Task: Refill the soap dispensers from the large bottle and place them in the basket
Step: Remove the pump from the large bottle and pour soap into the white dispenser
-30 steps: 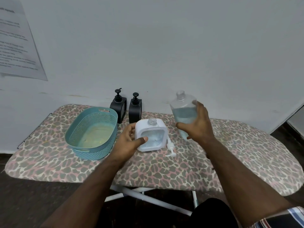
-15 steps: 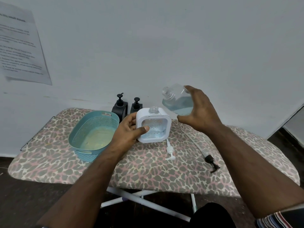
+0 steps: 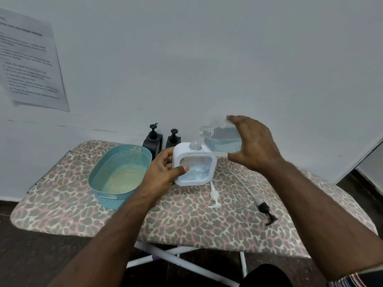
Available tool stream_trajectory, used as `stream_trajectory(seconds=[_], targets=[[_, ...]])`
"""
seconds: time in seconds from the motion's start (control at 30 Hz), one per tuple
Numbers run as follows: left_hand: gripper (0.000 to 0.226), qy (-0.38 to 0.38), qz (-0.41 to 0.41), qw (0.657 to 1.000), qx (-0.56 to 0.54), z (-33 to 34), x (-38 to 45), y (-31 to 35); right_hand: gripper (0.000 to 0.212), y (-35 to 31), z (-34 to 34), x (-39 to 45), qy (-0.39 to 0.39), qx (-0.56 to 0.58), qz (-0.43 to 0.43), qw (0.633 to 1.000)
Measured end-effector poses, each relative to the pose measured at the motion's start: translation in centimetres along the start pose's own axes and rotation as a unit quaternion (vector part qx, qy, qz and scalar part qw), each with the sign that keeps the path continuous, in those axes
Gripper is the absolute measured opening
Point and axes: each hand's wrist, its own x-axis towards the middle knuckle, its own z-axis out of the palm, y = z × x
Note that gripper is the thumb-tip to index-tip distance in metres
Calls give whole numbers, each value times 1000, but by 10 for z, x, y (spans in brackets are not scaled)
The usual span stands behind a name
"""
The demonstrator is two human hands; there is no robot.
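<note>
Pouring position over an open dispenser neck

Left hand (image 3: pixel 163 172) grips the white dispenser (image 3: pixel 194 164), upright above the board; right hand (image 3: pixel 251 145) clasps the tilted large bottle (image 3: pixel 219 137), mouth just beside the neck. Misalignment would likely spill soap. Basket (image 3: pixel 116 160) stands left.
</note>
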Motion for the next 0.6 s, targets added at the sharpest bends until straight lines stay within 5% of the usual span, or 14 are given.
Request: stream_trajectory(seconds=[0.6], targets=[[56,-3,-2,1000,2,-2,6,-8,98,7,0,6,3,-56,-40,998]])
